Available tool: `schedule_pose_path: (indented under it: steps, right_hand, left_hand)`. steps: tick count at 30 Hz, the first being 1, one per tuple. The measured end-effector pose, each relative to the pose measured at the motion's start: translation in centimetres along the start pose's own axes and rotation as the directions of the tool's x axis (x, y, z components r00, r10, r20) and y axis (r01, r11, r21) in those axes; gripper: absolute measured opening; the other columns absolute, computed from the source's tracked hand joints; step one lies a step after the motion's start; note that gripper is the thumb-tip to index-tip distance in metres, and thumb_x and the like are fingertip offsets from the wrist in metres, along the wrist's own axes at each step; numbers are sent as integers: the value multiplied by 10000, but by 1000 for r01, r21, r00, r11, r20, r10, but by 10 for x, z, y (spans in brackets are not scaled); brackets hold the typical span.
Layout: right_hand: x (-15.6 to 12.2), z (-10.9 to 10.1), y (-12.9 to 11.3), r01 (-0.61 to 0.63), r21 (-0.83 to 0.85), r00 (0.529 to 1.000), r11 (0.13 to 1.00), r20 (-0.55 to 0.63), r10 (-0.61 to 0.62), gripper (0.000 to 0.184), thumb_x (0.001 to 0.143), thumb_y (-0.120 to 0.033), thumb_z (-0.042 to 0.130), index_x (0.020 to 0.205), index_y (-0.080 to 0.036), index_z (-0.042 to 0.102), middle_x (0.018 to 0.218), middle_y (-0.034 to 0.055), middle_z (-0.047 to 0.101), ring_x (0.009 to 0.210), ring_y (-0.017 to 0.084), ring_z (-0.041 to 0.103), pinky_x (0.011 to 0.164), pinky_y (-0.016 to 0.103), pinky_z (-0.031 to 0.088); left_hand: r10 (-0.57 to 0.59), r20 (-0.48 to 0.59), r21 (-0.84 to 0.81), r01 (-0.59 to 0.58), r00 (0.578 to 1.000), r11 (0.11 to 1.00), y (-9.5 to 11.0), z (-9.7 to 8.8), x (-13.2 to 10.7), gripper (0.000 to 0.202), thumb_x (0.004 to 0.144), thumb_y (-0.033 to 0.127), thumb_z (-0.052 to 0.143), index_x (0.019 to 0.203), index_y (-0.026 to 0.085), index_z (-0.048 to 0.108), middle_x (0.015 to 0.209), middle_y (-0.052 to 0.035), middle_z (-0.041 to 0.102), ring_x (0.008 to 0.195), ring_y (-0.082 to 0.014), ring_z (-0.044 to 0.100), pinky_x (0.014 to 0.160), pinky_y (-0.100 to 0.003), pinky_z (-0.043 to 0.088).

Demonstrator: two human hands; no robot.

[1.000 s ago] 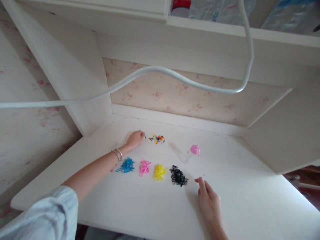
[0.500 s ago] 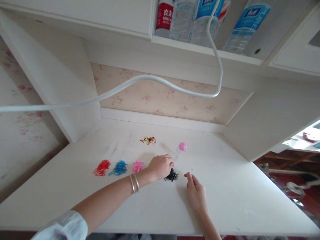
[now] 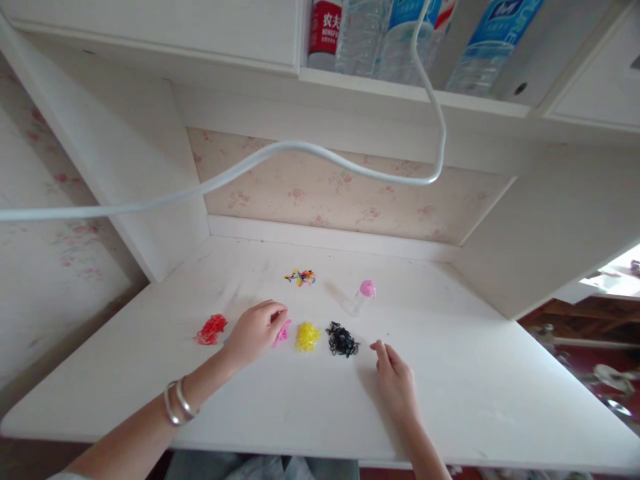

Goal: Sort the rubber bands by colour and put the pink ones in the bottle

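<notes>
My left hand (image 3: 256,332), with two silver bangles at the wrist, hovers over the row of small rubber-band piles, fingers curled and thumb tips together. It hides most of the blue pile and part of the pink rubber bands (image 3: 283,333). Red rubber bands (image 3: 211,330) lie to its left. To its right are yellow rubber bands (image 3: 307,336) and black rubber bands (image 3: 342,340). My right hand (image 3: 396,381) rests right of the black pile, fingers closed with thumb and forefinger pressed together. Anything inside either hand is too small or hidden to make out.
A small mixed-colour pile of rubber bands (image 3: 301,277) lies farther back on the white desk (image 3: 280,413). Near it stands a clear container with a pink top (image 3: 367,289). A white cable (image 3: 300,147) crosses in front, below shelved water bottles (image 3: 325,30).
My left hand has moved left from beside the black pile to over the blue and pink piles, uncovering the yellow pile. My right hand stays almost where it was.
</notes>
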State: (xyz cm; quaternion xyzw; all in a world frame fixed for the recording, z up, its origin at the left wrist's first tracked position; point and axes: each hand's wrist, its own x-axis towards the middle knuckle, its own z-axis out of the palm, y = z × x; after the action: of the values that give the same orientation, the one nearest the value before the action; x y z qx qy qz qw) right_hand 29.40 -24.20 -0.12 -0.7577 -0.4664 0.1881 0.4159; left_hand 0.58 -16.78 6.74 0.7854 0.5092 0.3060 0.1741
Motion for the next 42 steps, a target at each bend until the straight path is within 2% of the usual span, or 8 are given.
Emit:
schedule_pose_path:
  steps: [8, 17, 22, 24, 27, 31, 34, 42]
  right_hand:
    - [-1, 0, 12, -81, 47, 995, 996, 69, 77, 542, 827, -619, 385, 963, -176, 667, 584, -22, 543, 575, 143, 502, 569, 229, 366]
    - [0, 2, 9, -133, 45, 990, 990, 50, 131, 519, 781, -636, 468, 936, -185, 673, 639, -8, 567, 644, 157, 516, 624, 245, 387]
    - [-5, 0, -3, -184, 295, 968, 938, -114, 225, 529, 738, -629, 549, 927, -150, 674, 513, -41, 431, 474, 105, 368, 443, 227, 283]
    - [-11, 5, -18, -164, 378, 975, 911, -80, 209, 505, 745, -603, 568, 928, -143, 670, 494, -59, 368, 455, 89, 309, 419, 220, 236]
    - [-14, 24, -56, -74, 373, 987, 925, 159, 15, 450, 757, -562, 585, 871, -137, 681, 537, -39, 421, 497, 87, 354, 438, 209, 261]
    - [6, 67, -119, 223, 152, 837, 963, 476, -269, 386, 843, -493, 482, 920, -178, 691, 581, -26, 513, 526, 91, 428, 482, 197, 314]
    - [35, 110, -154, 390, -208, 811, 897, 539, -227, 311, 860, -400, 461, 975, -229, 693, 678, -8, 620, 625, 107, 543, 575, 194, 385]
    - [83, 192, -171, 367, -542, 868, 756, 491, -69, 286, 909, -355, 506, 1129, -187, 579, 1116, 73, 600, 973, 186, 584, 842, 382, 473]
  left_hand:
    - [-429, -58, -214, 408, 902, 887, -62, -23, -85, 384, 824, 510, 485, 956, 200, 670, 730, -6, 674, 703, -175, 617, 622, -232, 463]
    - [-661, -174, -519, 502, 730, 692, -81, -19, -105, 486, 708, 610, 581, 893, 179, 707, 529, 31, 574, 480, -140, 484, 430, -222, 357]
    - [-658, -114, -574, 491, 744, 655, -88, -21, -111, 456, 726, 574, 596, 922, 175, 696, 561, 30, 576, 497, -134, 466, 450, -221, 358]
    - [-638, -91, -561, 490, 765, 667, -89, -20, -113, 426, 745, 547, 595, 933, 176, 687, 630, 22, 601, 547, -137, 487, 489, -217, 377]
    - [-620, -88, -545, 484, 779, 685, -90, -19, -114, 407, 770, 526, 582, 954, 174, 673, 662, 23, 597, 580, -136, 488, 524, -213, 386]
    - [-602, -91, -534, 471, 794, 702, -91, -18, -112, 393, 796, 507, 563, 970, 170, 667, 722, 11, 633, 669, -157, 539, 592, -216, 414]
    - [-586, -102, -520, 459, 804, 720, -92, -19, -113, 385, 797, 504, 561, 965, 176, 672, 742, 10, 646, 689, -162, 554, 604, -219, 419]
    - [-599, -88, -539, 467, 796, 701, -95, -19, -112, 403, 796, 514, 552, 963, 169, 676, 702, 7, 638, 702, -178, 570, 589, -229, 427]
